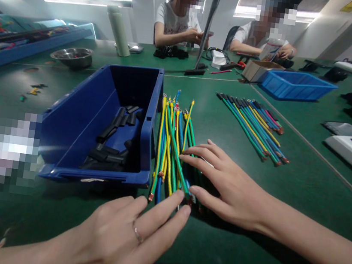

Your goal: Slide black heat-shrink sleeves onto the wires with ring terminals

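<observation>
My left hand (pixel 123 233), wearing a ring, reaches in from the lower left. Its index finger and thumb are stretched out with the tips slightly apart, at the lower end of a green wire (pixel 176 162). Spread fingers of my right hand (pixel 224 181) rest over the right side of the same loose bundle, their tips touching wires. The bundle holds several green, yellow and blue wires (pixel 161 138) with bare copper at the near ends and metal terminals at the far ends. Part of it is hidden under my right hand.
Left of the bundle stands a dark blue bin (pixel 65 134) with black sleeve pieces (pixel 108 153). Wires with black-sleeved ends (pixel 245 124) lie in a row at right. Farther back are a metal bowl (pixel 75 58), a light blue tray (pixel 295 87) and two seated people.
</observation>
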Demonstrator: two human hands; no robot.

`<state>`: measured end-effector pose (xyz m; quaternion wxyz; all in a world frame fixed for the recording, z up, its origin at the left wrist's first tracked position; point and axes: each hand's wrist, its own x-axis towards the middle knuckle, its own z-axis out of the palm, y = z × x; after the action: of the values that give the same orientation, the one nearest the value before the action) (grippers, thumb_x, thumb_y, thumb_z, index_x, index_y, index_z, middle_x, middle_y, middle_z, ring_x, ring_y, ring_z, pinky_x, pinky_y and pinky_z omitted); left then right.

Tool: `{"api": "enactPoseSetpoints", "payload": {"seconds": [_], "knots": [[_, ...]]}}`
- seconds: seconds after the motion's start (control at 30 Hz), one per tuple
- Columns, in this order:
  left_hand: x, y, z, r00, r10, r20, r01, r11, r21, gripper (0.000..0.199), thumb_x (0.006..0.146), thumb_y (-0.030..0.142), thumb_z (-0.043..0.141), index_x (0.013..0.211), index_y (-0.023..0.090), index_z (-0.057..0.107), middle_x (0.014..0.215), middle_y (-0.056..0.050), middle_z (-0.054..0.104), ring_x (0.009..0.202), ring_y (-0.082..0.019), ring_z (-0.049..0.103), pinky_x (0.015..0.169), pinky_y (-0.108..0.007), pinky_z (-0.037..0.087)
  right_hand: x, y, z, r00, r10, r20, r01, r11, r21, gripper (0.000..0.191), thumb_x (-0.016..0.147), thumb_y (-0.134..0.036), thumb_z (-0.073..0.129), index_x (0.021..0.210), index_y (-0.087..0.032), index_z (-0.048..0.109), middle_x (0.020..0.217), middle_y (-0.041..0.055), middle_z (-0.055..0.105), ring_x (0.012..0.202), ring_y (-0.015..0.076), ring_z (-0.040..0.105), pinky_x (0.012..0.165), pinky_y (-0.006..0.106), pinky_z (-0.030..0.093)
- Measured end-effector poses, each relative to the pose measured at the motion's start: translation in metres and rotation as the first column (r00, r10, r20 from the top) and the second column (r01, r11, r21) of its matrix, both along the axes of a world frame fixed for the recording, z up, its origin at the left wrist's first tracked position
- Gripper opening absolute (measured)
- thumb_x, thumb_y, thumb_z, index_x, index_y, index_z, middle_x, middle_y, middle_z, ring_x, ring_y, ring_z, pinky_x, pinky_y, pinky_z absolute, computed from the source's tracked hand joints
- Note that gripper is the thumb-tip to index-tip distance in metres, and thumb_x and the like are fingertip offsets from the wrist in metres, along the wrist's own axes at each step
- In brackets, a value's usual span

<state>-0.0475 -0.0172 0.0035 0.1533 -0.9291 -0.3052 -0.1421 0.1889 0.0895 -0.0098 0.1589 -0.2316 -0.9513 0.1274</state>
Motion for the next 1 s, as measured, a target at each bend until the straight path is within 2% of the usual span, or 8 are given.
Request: {"api": "enactPoseSetpoints", "payload": {"seconds": [0.1, 0.2, 0.37, 0.47, 0.57, 0.7, 0.83, 1.0], "knots": [[-0.001, 0.001, -0.011, 0.998, 0.057, 0.001, -0.057, 0.998, -0.024, 0.043, 0.101, 0.008, 0.029, 0.14, 0.01, 0.047, 0.142, -0.01, 0.057, 0.076, -0.014, 0.069, 0.06, -0.027, 0.054, 0.001, 0.001, -0.001, 1.0, -0.016, 0.004, 0.016, 0.999, 0.039, 0.051, 0.098, -0.047, 0.045, 0.138, -0.016, 0.052, 0.136, 0.0157, 0.055, 0.129, 0.0281, 0.048, 0.116, 0.057, 0.027], [-0.001, 0.002, -0.019, 0.997, 0.069, 0.043, -0.067, 0.997, -0.04, 0.043, 0.101, 0.007, 0.027, 0.137, 0.01, 0.05, 0.137, -0.01, 0.061, 0.085, -0.015, 0.07, 0.062, -0.026, 0.054, 0.001, 0.002, -0.002, 1.0, 0.015, -0.01, -0.014, 0.996, 0.084, 0.053, 0.099, -0.045, 0.043, 0.14, -0.013, 0.05, 0.146, 0.0189, 0.046, 0.139, 0.029, 0.039, 0.117, 0.055, 0.028], [-0.001, 0.001, -0.016, 0.995, 0.09, 0.038, -0.087, 0.994, -0.061, 0.044, 0.103, 0.009, 0.022, 0.135, 0.012, 0.053, 0.129, -0.008, 0.067, 0.099, -0.013, 0.069, 0.066, -0.022, 0.054, -0.004, 0.004, -0.003, 0.997, 0.053, 0.063, -0.053, 0.999, 0.006, 0.056, 0.101, -0.043, 0.039, 0.149, -0.015, 0.038, 0.158, 0.013, 0.034, 0.148, 0.0246, 0.026, 0.12, 0.05, 0.025], [-0.001, -0.001, -0.012, 0.994, 0.112, -0.011, -0.112, 0.989, -0.097, 0.048, 0.102, 0.008, 0.02, 0.142, 0.012, 0.046, 0.131, -0.008, 0.065, 0.104, -0.013, 0.067, 0.071, -0.021, 0.055, -0.005, 0.005, -0.002, 0.999, 0.021, 0.041, -0.02, 1.0, -0.004, 0.052, 0.101, -0.043, 0.041, 0.145, -0.016, 0.044, 0.152, 0.0114, 0.045, 0.142, 0.024, 0.036, 0.12, 0.05, 0.025], [-0.001, -0.001, -0.012, 0.991, 0.128, -0.038, -0.132, 0.984, -0.123, 0.049, 0.101, 0.007, 0.021, 0.146, 0.012, 0.04, 0.133, -0.01, 0.063, 0.105, -0.014, 0.066, 0.073, -0.021, 0.055, -0.008, 0.007, 0.0, 1.0, 0.008, -0.016, -0.008, 1.0, -0.014, 0.045, 0.1, -0.04, 0.043, 0.137, -0.015, 0.051, 0.138, 0.0132, 0.056, 0.129, 0.0256, 0.048, 0.113, 0.05, 0.036], [-0.002, -0.001, -0.015, 0.994, 0.107, -0.015, -0.108, 0.987, -0.12, 0.046, 0.1, 0.006, 0.025, 0.139, 0.012, 0.049, 0.137, -0.012, 0.061, 0.101, -0.016, 0.068, 0.069, -0.022, 0.055, -0.016, 0.016, 0.0, 0.997, -0.044, -0.07, 0.042, 0.999, -0.031, 0.039, 0.101, -0.037, 0.042, 0.13, -0.014, 0.054, 0.122, 0.015, 0.061, 0.11, 0.0263, 0.054, 0.096, 0.049, 0.048], [-0.003, 0.0, -0.016, 0.995, 0.097, -0.012, -0.098, 0.987, -0.126, 0.046, 0.1, 0.004, 0.024, 0.136, 0.012, 0.052, 0.137, -0.012, 0.061, 0.096, -0.015, 0.07, 0.065, -0.023, 0.054, -0.032, 0.036, -0.005, 0.979, -0.121, -0.162, 0.126, 0.992, 0.021, 0.038, 0.097, -0.034, 0.047, 0.129, -0.015, 0.056, 0.131, 0.0153, 0.059, 0.119, 0.029, 0.05, 0.102, 0.053, 0.043], [-0.006, 0.002, -0.017, 0.997, 0.08, -0.001, -0.079, 0.984, -0.157, 0.042, 0.1, 0.007, 0.033, 0.138, 0.011, 0.05, 0.143, -0.011, 0.056, 0.101, -0.018, 0.069, 0.067, -0.026, 0.057, -0.045, 0.057, -0.01, 0.982, -0.159, -0.099, 0.164, 0.986, 0.043, 0.05, 0.094, -0.034, 0.05, 0.137, -0.008, 0.054, 0.143, 0.0141, 0.054, 0.142, 0.0314, 0.033, 0.116, 0.054, 0.029]]}}
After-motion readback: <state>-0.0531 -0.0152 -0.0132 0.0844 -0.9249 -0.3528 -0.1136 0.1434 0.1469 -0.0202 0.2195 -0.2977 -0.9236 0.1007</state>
